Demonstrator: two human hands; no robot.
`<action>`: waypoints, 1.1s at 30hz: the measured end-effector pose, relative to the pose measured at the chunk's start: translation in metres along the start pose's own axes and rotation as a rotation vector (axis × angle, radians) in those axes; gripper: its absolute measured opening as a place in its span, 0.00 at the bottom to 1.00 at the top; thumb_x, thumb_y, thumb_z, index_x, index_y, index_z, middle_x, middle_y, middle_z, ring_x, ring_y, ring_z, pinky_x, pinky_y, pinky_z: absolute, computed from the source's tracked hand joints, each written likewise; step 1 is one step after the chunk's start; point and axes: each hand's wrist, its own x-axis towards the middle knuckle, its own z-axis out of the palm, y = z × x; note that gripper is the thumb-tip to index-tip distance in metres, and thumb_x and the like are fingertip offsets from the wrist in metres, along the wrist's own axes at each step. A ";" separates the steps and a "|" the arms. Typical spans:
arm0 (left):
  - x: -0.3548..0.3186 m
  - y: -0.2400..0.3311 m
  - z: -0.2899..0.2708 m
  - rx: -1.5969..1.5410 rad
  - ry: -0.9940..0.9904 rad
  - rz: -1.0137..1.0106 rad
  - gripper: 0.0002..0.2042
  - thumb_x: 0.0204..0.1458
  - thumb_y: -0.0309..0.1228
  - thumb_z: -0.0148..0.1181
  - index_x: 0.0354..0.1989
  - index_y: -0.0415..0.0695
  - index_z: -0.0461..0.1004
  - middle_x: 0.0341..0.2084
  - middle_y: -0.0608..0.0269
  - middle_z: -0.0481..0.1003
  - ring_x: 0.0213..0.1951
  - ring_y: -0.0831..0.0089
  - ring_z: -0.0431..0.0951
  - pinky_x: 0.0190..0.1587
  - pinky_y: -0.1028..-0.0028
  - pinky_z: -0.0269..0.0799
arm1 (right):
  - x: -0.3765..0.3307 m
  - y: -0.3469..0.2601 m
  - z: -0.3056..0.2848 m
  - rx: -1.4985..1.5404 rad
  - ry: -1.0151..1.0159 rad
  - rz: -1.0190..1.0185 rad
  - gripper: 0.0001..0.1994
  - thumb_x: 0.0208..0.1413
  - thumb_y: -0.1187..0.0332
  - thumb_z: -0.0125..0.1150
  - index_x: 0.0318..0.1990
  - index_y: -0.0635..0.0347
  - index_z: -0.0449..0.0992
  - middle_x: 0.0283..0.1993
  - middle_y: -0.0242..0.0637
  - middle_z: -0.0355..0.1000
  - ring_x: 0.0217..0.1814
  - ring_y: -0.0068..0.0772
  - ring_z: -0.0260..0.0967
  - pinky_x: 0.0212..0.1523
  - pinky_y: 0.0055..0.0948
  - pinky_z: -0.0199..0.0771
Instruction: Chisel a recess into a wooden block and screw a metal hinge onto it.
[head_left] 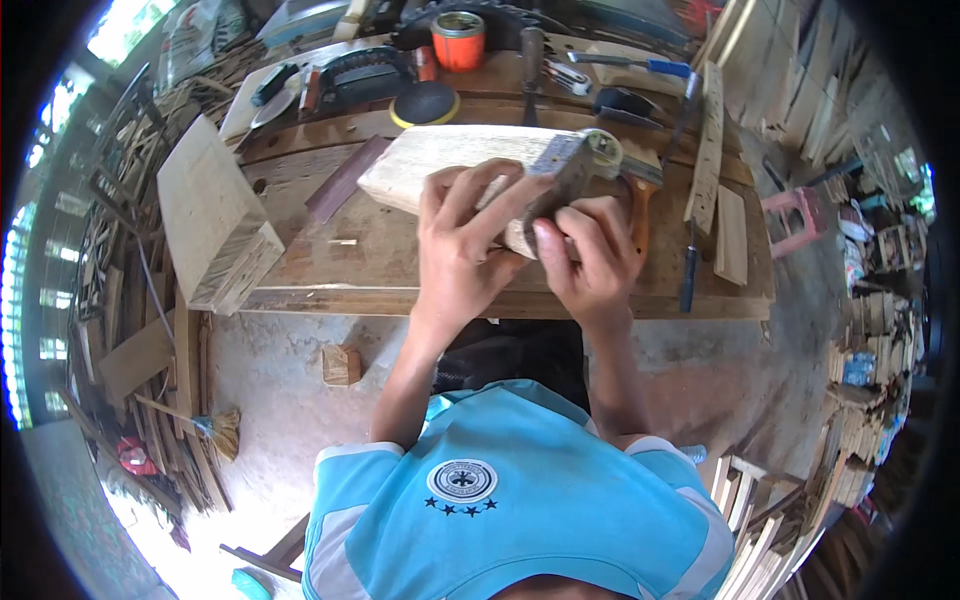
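A pale wooden board (440,160) lies across the brown workbench (400,270). My left hand (462,240) rests flat on the board's near part, fingers spread over it. My right hand (592,250) grips a grey sanding block (560,180) pressed against the board's right end. A tape measure (603,150) and an orange-handled tool (640,215) lie just behind my right hand.
A light wooden box (215,225) stands on the bench's left end. At the back are an orange can (458,40), a black power tool (360,75), a round sanding pad (424,103) and a hammer (530,60). Wooden strips (712,140) lie right. Offcuts and a broom (215,430) litter the floor.
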 end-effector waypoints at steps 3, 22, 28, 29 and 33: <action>-0.003 -0.002 0.001 0.022 0.015 0.008 0.28 0.23 0.21 0.60 0.42 0.52 0.75 0.40 0.65 0.72 0.39 0.63 0.67 0.45 0.68 0.61 | -0.004 0.002 0.002 0.024 -0.067 0.012 0.06 0.47 0.72 0.60 0.27 0.61 0.67 0.27 0.38 0.60 0.28 0.38 0.61 0.28 0.33 0.64; -0.051 -0.017 0.035 0.155 -0.382 0.123 0.29 0.22 0.28 0.63 0.44 0.60 0.74 0.41 0.73 0.68 0.41 0.67 0.66 0.45 0.66 0.60 | -0.127 0.004 -0.025 0.411 0.010 1.022 0.11 0.57 0.64 0.52 0.29 0.63 0.66 0.20 0.32 0.64 0.21 0.15 0.60 0.20 0.20 0.60; -0.043 -0.008 0.030 0.018 -0.518 0.046 0.29 0.24 0.35 0.68 0.44 0.57 0.74 0.42 0.71 0.67 0.45 0.65 0.64 0.49 0.64 0.56 | -0.134 -0.002 -0.031 0.624 0.079 1.115 0.11 0.53 0.63 0.59 0.33 0.62 0.70 0.24 0.28 0.67 0.24 0.15 0.64 0.26 0.14 0.64; -0.045 -0.007 0.027 0.046 -0.505 0.120 0.24 0.28 0.33 0.68 0.42 0.52 0.75 0.39 0.68 0.70 0.43 0.64 0.67 0.47 0.65 0.61 | -0.131 -0.003 -0.033 0.617 0.091 1.122 0.11 0.53 0.63 0.59 0.33 0.62 0.70 0.24 0.28 0.67 0.24 0.15 0.64 0.26 0.14 0.64; -0.055 0.010 0.024 -0.508 -0.573 -0.019 0.12 0.36 0.23 0.65 0.33 0.41 0.78 0.27 0.61 0.74 0.28 0.69 0.75 0.29 0.75 0.71 | -0.123 -0.010 -0.035 1.028 -0.016 1.090 0.10 0.53 0.63 0.58 0.30 0.61 0.69 0.21 0.27 0.66 0.20 0.13 0.61 0.19 0.12 0.59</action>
